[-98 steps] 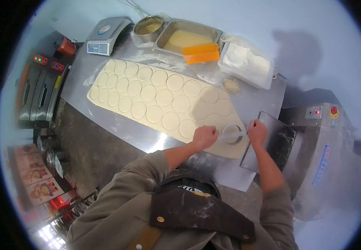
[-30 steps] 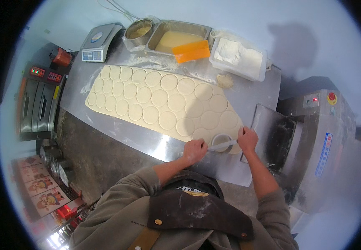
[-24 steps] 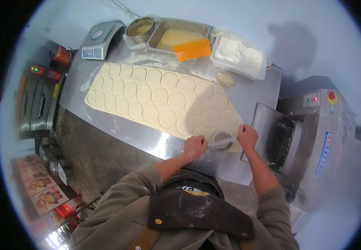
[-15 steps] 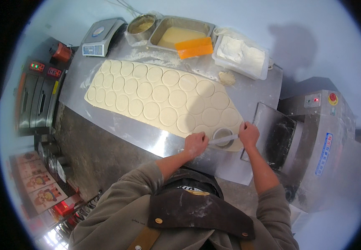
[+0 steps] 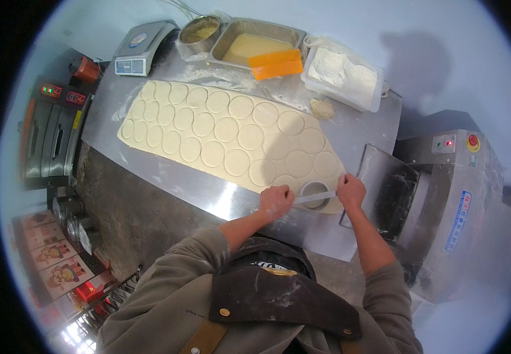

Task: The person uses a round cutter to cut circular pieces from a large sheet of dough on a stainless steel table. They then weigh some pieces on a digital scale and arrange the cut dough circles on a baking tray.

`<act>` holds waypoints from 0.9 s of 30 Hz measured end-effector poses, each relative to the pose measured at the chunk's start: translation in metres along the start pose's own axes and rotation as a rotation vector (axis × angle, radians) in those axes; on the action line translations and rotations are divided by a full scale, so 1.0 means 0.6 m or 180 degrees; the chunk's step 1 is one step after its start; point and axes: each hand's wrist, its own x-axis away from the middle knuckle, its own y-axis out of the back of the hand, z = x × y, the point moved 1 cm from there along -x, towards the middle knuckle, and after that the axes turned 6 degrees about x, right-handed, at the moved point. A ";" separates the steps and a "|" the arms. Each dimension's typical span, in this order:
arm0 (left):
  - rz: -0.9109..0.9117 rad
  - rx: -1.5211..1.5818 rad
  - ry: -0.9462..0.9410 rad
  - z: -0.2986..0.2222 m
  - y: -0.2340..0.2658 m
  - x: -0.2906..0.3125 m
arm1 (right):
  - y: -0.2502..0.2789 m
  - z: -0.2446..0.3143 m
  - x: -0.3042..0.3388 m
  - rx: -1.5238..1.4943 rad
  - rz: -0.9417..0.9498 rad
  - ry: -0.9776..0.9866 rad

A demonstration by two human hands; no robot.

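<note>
Ring cutter [image 5: 315, 197], one, with pale bar handle [image 5: 325, 196]: stood at near right end of dough sheet [image 5: 226, 128]. Left hand [image 5: 276, 202] and right hand [image 5: 351, 190] gripped opposite bar ends. Judged risks: uneven pressure might have left the circle partly uncut; sideways slip, a neighbouring round [image 5: 298, 164] spoiled.

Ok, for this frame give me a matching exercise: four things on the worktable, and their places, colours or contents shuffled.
1. ring cutter
2. scraper
3. scale
4. plastic tub

A. holds white powder
B. between left hand and right hand
C. at the worktable's far left
D. orange

Pairs: 1-B, 2-D, 3-C, 4-A
</note>
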 end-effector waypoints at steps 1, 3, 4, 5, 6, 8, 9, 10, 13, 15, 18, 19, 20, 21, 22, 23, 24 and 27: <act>-0.0004 -0.0019 0.0002 0.000 0.001 -0.001 | -0.001 0.000 0.000 0.0009 0.0025 -0.0016; 0.0016 -0.0083 0.0002 -0.001 0.003 -0.003 | -0.001 0.001 -0.001 0.0050 0.0036 -0.0022; 0.0045 -0.0125 -0.0002 -0.001 0.004 -0.004 | -0.001 0.001 -0.001 0.0085 0.0021 -0.0016; 0.0071 -0.0174 -0.0004 -0.001 0.004 -0.005 | -0.001 0.000 -0.001 0.0151 0.0054 -0.0061; 0.0074 -0.0151 -0.0020 -0.001 0.004 -0.005 | 0.000 0.000 -0.001 0.0103 0.0030 0.0017; 0.0082 -0.0144 -0.0033 0.000 0.005 -0.006 | 0.002 -0.003 0.000 0.0061 0.0077 0.0074; 0.0085 -0.0134 -0.0052 0.002 0.004 -0.006 | 0.003 -0.005 -0.001 0.0059 0.0066 0.0124; 0.0097 -0.0140 -0.0053 0.003 0.003 -0.007 | 0.004 -0.008 -0.001 0.0059 0.0054 0.0176; 0.0132 -0.0104 -0.0043 0.009 0.000 -0.008 | 0.006 -0.016 -0.002 0.0110 0.0036 0.0162; 0.0088 -0.0050 -0.0068 0.013 -0.003 -0.008 | 0.006 -0.020 -0.002 0.0092 0.0031 0.0128; -0.0025 0.0003 -0.0118 0.016 -0.007 -0.009 | 0.004 -0.021 -0.002 0.0034 0.0059 0.0103; -0.0039 -0.0016 -0.0110 0.017 -0.007 -0.009 | 0.003 -0.020 -0.003 0.0054 0.0082 0.0090; -0.0029 -0.0040 -0.0092 0.017 -0.008 -0.009 | 0.003 -0.019 -0.003 0.0117 0.0116 0.0023; -0.0042 -0.0040 -0.0083 0.017 -0.008 -0.008 | 0.004 -0.018 -0.003 0.0103 0.0137 0.0062; -0.0034 -0.0046 -0.0062 0.016 -0.008 -0.008 | 0.005 -0.016 -0.003 0.0129 0.0171 0.0051; -0.0033 -0.0072 -0.0035 0.016 -0.007 -0.008 | 0.007 -0.014 -0.003 0.0154 0.0205 0.0039; -0.0022 -0.0051 -0.0025 0.016 -0.006 -0.007 | 0.009 -0.013 -0.003 0.0205 0.0235 0.0065; 0.0011 -0.0030 0.0006 0.014 -0.004 -0.008 | 0.017 -0.007 -0.003 0.0330 0.0339 0.0115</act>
